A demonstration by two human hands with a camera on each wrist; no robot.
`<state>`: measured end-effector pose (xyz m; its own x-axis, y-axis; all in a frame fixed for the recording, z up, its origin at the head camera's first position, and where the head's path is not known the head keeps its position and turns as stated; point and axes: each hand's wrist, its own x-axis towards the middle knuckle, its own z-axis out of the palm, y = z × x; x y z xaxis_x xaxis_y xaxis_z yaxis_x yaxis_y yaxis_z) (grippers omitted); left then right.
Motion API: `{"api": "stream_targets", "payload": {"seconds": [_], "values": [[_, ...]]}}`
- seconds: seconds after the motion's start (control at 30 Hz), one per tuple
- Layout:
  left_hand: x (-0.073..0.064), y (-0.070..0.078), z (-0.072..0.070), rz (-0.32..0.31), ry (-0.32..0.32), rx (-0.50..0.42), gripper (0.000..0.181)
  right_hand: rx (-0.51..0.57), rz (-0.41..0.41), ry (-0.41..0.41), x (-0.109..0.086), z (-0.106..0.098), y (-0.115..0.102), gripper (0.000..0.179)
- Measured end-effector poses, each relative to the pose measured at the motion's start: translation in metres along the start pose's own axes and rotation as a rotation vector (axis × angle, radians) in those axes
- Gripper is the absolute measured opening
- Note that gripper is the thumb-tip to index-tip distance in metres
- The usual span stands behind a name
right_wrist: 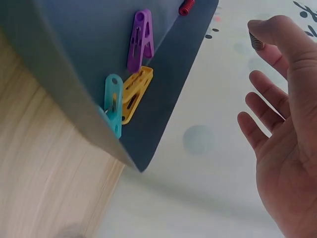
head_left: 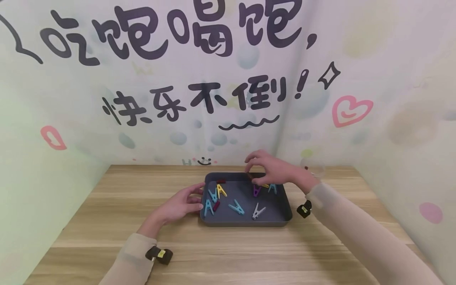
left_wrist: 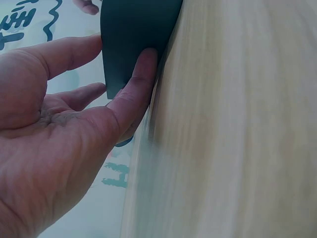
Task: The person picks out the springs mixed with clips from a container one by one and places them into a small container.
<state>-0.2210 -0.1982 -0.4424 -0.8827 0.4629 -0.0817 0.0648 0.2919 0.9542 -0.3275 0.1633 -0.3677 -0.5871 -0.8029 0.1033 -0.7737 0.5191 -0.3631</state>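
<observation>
My right hand (head_left: 272, 168) is over the back right of a dark grey tray (head_left: 246, 223). Thumb and index finger pinch a small dark spring (right_wrist: 256, 42), the other fingers spread loosely. At the tray's left end, my left hand (head_left: 181, 204) touches the outer wall with nearly straight fingers (left_wrist: 141, 74). Inside lie plastic clothespins: a purple one (right_wrist: 141, 39), a yellow one (right_wrist: 136, 94) and a teal one (right_wrist: 114, 101) near the right hand, a white one (head_left: 258, 211) at the front, a blue one (head_left: 236, 207) mid-tray. A red coil (right_wrist: 186, 7) lies by the back wall.
More blue clothespins (head_left: 208, 208), another yellow clothespin (head_left: 221, 190) and small dark red pieces (head_left: 216, 206) lie in the tray's left part. The tray stands on a wooden table (head_left: 235, 253). Behind it rises a white wall (head_left: 171, 146) with dark lettering.
</observation>
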Motion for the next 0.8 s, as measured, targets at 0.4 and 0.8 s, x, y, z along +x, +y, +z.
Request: {"api": "stream_targets", "payload": {"seconds": [0.4,0.8], "values": [[-0.001,0.002,0.001,-0.012,0.007,0.004,0.073,0.010,-0.042,0.113,-0.026,-0.008,0.015,0.029],[-0.002,0.002,0.001,0.010,0.001,0.020,0.073,0.043,0.077,0.168,-0.059,-0.021,0.029,0.029]]}}
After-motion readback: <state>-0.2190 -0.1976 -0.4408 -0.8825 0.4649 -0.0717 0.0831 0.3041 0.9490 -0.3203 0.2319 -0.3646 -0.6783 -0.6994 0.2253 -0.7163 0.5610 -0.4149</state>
